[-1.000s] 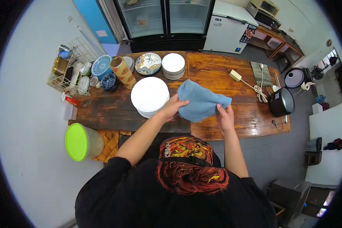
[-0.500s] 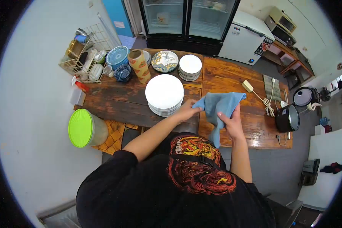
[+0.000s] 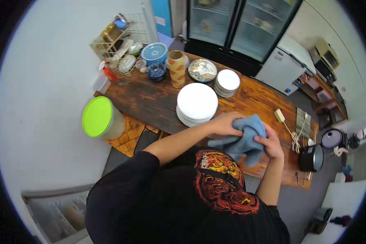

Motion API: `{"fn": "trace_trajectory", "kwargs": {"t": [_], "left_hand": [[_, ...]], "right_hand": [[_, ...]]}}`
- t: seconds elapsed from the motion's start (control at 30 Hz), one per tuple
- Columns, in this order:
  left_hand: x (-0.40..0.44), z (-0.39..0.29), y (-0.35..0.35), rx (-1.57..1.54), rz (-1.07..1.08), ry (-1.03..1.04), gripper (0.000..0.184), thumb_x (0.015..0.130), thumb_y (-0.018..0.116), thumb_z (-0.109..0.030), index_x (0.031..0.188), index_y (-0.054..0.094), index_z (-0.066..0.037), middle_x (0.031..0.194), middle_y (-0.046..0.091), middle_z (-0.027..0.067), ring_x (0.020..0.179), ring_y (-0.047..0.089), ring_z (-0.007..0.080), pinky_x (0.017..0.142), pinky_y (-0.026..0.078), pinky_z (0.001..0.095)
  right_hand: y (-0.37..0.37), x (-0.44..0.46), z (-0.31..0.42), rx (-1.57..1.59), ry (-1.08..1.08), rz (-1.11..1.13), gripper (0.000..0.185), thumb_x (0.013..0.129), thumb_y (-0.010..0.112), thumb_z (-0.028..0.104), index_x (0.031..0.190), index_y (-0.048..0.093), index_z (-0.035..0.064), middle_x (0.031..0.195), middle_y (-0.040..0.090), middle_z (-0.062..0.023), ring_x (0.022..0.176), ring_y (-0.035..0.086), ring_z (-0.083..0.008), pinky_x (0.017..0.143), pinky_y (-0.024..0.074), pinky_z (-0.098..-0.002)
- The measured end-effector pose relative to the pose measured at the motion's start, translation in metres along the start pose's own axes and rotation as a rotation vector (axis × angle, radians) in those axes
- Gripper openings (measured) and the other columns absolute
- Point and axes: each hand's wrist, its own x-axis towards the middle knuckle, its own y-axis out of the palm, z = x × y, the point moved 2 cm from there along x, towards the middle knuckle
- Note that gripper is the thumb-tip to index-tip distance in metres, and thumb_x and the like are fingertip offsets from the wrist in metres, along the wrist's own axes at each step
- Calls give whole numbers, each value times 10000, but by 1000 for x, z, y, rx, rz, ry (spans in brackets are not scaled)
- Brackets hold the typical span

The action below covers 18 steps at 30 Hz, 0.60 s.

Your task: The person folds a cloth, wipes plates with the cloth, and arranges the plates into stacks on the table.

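A blue cloth (image 3: 250, 138), bunched up with one end trailing to the left, is held in front of my body over the table's near edge. My left hand (image 3: 227, 124) grips its upper left part. On its right side my right hand (image 3: 270, 142) has the cloth between thumb and fingers. Just beyond my left hand stands a tall stack of large white plates (image 3: 197, 101). Behind that are a stack of smaller white plates (image 3: 228, 80) and patterned plates (image 3: 202, 70).
On the wooden table (image 3: 150, 99) stand a patterned roll (image 3: 177, 69), blue bowls (image 3: 156, 70), a dish rack (image 3: 118, 44), a power strip (image 3: 279, 115) and a black pot (image 3: 311, 158). A green-lidded bucket (image 3: 97, 116) is at the left.
The cloth has gone from spread out to bunched between my hands, which have come closer together. The view has turned, so the table now slants down to the right.
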Motion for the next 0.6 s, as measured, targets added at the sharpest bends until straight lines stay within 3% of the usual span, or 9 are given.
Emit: {"fn": "trace_trajectory", "kwargs": {"t": [0.03,0.07,0.13,0.23,0.37,0.47,0.57,0.6], "left_hand": [[0,-4,0,-21,24,-57,824,711,812,-263,1417,431,-74,1286,534,165,1156,527,328,968,438,404],[-4,-16,-1,188,-323,32,768,717,817,-280,1361,463,-57,1167,564,151,1039,557,292,913,459,385],[-13,-32,-8,413,-676,118,716,723,822,-298,1305,495,-39,1048,594,138,923,587,256,858,479,365],[-11,-41,-1,-4,-399,-104,639,742,809,-363,1216,544,-26,1053,607,159,920,602,261,821,496,362],[0,-37,37,-222,-229,-161,563,777,794,-356,1157,580,0,1047,624,160,854,622,227,735,510,337],[8,-18,35,-226,-321,-180,363,848,726,-213,1104,612,17,945,652,122,730,602,169,647,497,278],[12,-2,28,-332,-294,-159,223,908,626,-84,1107,621,17,892,675,84,738,606,112,659,491,226],[12,1,25,-354,-287,-159,216,921,610,-99,1109,623,8,912,678,82,755,611,113,675,493,226]], "right_hand": [[-1,1,-3,88,20,-61,526,855,596,8,1371,492,4,1244,606,-118,1072,581,-203,925,454,-294],[-3,1,-7,174,44,-124,495,875,589,22,1361,500,-1,1231,614,-112,1063,587,-195,922,456,-290],[-7,4,-17,236,90,-274,429,918,572,61,1339,518,-7,1206,630,-99,1032,598,-170,902,462,-272],[-5,17,-40,261,76,-363,392,956,545,109,1330,527,-10,1198,635,-93,1007,601,-148,879,466,-254],[6,16,-61,313,59,-351,405,1003,498,164,1376,507,7,1196,633,-79,946,592,-118,812,469,-228],[9,19,-64,395,71,-315,409,1018,486,160,1409,487,39,1174,641,-56,823,596,-75,701,479,-199],[16,6,-26,394,30,-385,461,1022,485,155,1465,409,50,1262,626,-88,762,631,-97,641,494,-200],[12,2,-21,359,9,-400,469,1025,479,157,1474,392,51,1287,620,-101,759,631,-103,633,492,-203]]}}
